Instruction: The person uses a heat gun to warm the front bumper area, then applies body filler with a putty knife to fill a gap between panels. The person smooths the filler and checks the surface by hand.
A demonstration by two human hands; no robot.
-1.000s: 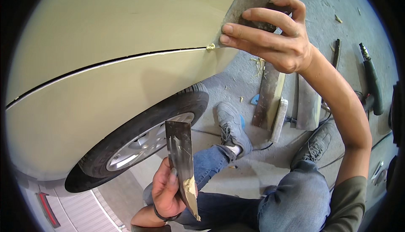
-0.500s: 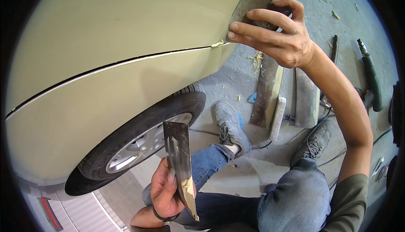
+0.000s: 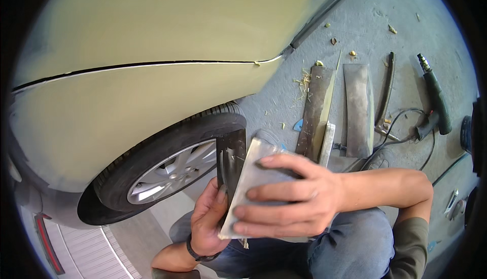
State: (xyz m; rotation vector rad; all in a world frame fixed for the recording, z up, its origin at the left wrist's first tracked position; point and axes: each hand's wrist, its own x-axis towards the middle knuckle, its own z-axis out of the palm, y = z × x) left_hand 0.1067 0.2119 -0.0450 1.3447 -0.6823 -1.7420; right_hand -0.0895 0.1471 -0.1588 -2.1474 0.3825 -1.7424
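Spreader [image 3: 269,177] under R hand [image 3: 307,196], thumb prob. behind

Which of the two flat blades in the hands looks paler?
The front blade, in the right hand: its face looks light grey, while the dark blade partly behind it, in the left hand, looks nearly black.

Upper floor [image 3: 362,17]: open beside the car panel [image 3: 152,30], save for scattered crumbs [image 3: 392,29].
Lane between brown plate [image 3: 314,109] and grey plate [image 3: 358,111]: narrow; pale block [image 3: 327,144] along its lower left.
Black bar [image 3: 389,86] to dark-handled tool [image 3: 439,101]: open above, crossed below by cable [image 3: 375,150].
Left hand [image 3: 207,218] to right hand [image 3: 291,192]: overlapping spreaders [image 3: 232,159] obstruct.
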